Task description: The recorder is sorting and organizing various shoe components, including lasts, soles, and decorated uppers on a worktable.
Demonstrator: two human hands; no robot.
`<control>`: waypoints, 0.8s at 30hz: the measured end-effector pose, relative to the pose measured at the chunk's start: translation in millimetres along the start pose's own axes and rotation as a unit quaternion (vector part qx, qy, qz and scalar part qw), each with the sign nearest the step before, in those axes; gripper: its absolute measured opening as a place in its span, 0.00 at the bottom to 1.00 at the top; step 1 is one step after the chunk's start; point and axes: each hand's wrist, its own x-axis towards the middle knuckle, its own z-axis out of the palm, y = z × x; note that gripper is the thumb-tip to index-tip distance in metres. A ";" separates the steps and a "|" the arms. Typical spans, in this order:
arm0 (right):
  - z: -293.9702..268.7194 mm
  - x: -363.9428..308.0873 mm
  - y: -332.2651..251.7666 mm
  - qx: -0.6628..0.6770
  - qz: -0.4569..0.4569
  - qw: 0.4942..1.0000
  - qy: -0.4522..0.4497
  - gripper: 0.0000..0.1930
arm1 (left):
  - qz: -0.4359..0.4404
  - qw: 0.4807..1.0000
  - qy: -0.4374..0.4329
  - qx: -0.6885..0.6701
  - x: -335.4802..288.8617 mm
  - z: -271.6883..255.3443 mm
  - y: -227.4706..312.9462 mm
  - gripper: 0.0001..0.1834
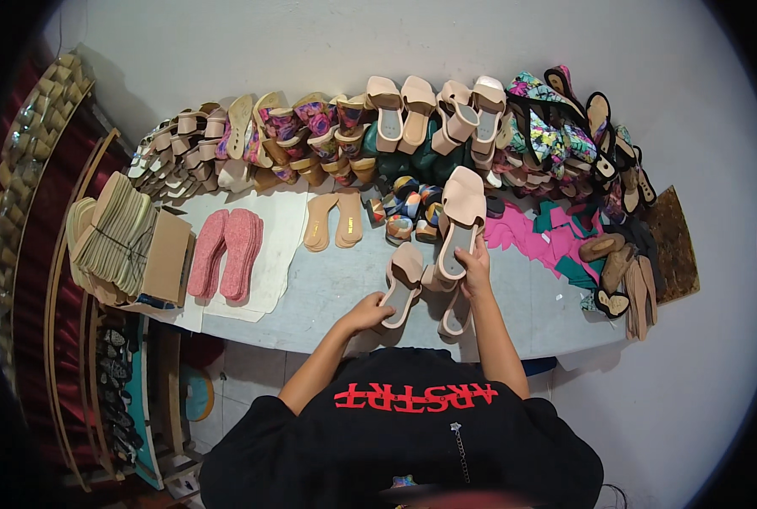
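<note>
As the left hand [367, 313] is gripping one beige sandal [407, 265] by its heel end, probably to steady it, the right hand [475, 268] is clasping a second sandal [463, 202], with a third sandal [455, 318] sitting just below that hand.

Pale grey table [327, 293], white paper [281, 220] at left, cardboard box [166, 259] beyond it, piled sandals [390, 123] along the back, pink scraps [518, 233] rightward
</note>
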 end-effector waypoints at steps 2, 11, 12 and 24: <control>2.3 2.7 -2.9 -0.001 0.001 1.000 -0.004 0.27 | 0.017 1.000 -0.005 0.015 -9.4 -14.4 18.6 0.22; 19.9 24.5 -29.1 -0.003 0.023 0.998 -0.064 0.28 | 0.092 0.982 0.093 -0.134 -42.8 -78.2 105.3 0.13; 24.3 28.6 -38.8 0.002 0.022 0.997 -0.072 0.28 | 0.119 0.971 0.100 -0.183 -44.5 -79.8 124.4 0.14; 104.8 193.1 -83.2 -0.037 -0.090 0.995 -0.009 0.28 | 0.334 0.922 0.120 -0.153 126.4 -103.8 279.7 0.16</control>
